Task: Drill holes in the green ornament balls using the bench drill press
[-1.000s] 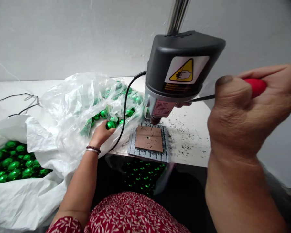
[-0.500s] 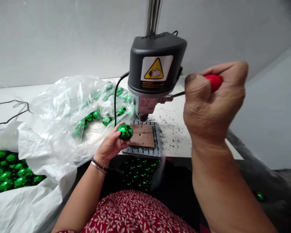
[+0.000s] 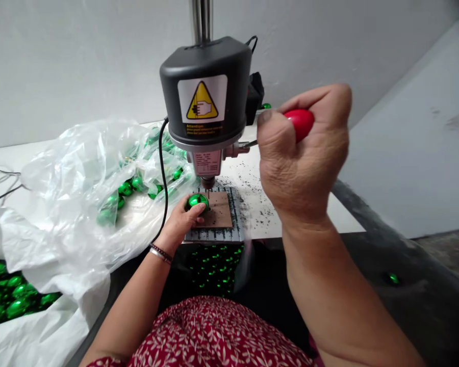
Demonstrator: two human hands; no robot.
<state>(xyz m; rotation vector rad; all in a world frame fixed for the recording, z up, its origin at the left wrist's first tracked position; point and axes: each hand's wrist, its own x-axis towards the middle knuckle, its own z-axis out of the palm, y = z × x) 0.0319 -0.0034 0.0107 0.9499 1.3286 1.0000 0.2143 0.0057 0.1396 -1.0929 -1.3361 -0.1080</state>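
Observation:
My left hand holds a shiny green Christmas ball between thumb and fingers, over the left part of a brown board on the slotted metal base of a drill press. The chuck with its thin bit is just above and behind the ball; whether bit and ball touch I cannot tell. My right hand is closed around the red knob of the drill press lever, to the right of the dark motor housing with its yellow warning sticker.
Clear plastic lies on the left of the white table, with green balls in and beside it. A white sack of green balls stands lower left. More green balls are below the table edge. Dark shavings litter the table; a black cable hangs beside the drill.
My left hand has brought the green ball over the board, nearer the bit, and turned it. The whole view has shifted; my right hand stays on the lever knob.

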